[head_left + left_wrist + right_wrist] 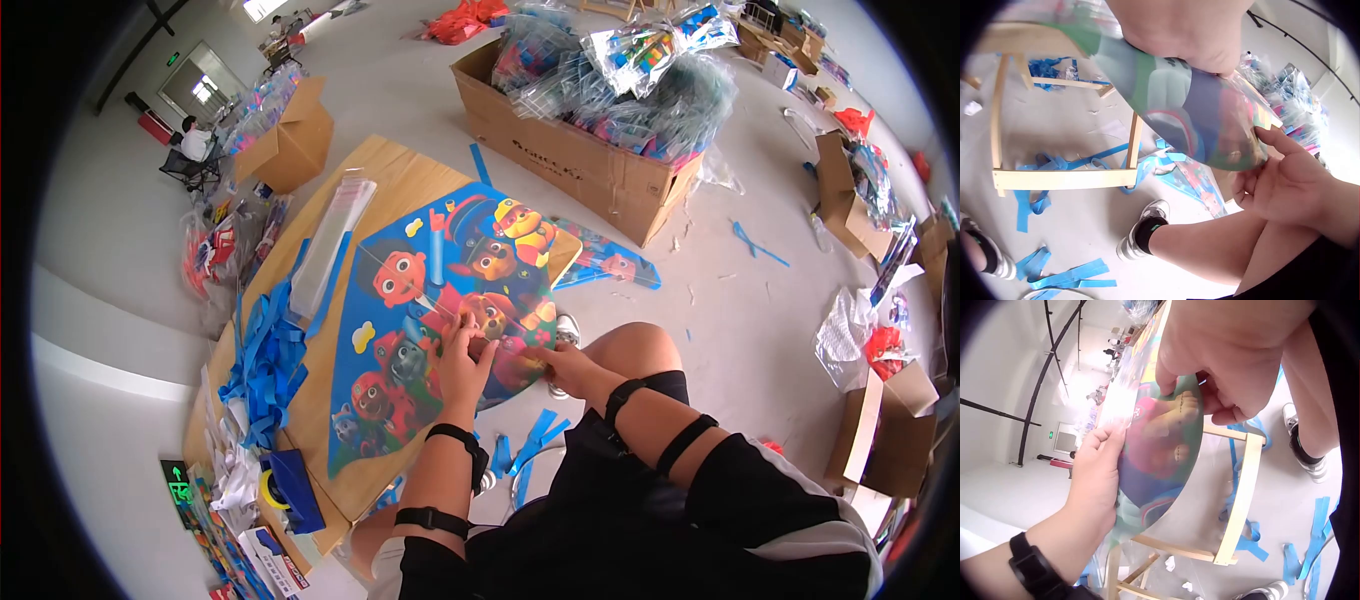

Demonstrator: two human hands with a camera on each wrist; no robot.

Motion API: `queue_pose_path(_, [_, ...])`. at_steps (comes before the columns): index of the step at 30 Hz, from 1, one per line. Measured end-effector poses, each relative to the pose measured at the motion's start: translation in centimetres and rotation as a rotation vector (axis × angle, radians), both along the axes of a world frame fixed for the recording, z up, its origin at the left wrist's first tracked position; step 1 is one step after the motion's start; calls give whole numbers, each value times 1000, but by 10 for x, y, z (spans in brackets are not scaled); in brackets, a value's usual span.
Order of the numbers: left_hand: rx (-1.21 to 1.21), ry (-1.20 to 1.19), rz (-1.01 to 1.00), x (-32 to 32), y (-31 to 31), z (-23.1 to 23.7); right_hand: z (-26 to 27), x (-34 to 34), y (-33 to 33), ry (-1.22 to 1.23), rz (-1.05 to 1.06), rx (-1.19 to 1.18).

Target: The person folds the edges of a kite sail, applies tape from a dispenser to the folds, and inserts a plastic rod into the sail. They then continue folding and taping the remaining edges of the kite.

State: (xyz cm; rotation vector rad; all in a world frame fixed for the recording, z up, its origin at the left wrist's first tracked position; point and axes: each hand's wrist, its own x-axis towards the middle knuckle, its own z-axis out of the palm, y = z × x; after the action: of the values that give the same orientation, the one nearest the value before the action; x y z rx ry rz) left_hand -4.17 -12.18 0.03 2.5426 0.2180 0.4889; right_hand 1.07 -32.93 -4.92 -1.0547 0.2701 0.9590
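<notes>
A printed cartoon sheet point(410, 290), blue with several characters, lies over the wooden table and past its near edge. My left hand point(464, 365) is on its upper face near the middle; in the right wrist view, the left hand point(1096, 472) pinches the sheet's surface between thumb and fingers. At the rounded near edge, my right hand point(575, 370) grips the sheet; the left wrist view shows the right hand point(1291, 184) with its thumb on top and fingers curled below.
Blue strips point(265, 350), clear plastic sleeves point(330, 240) and a tape dispenser point(292, 490) lie on the table point(375, 165). Beyond stands a large carton point(570, 160) full of wrapped packs. Under the sheet is a wooden stool frame point(1063, 180), with blue strips on the floor.
</notes>
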Motion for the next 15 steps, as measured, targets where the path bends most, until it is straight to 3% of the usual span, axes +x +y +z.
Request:
queue_pose_path(6, [8,72,-11,0,-2,7,20,-8,-3,100,53,-27])
queue_pose_path(10, [84,93,-31,-5,-7,17,25,-7,-3,45,114,-28])
queue_pose_path(15, [178,131,-105,-10,-14,35,15,-10,1,39,36,124])
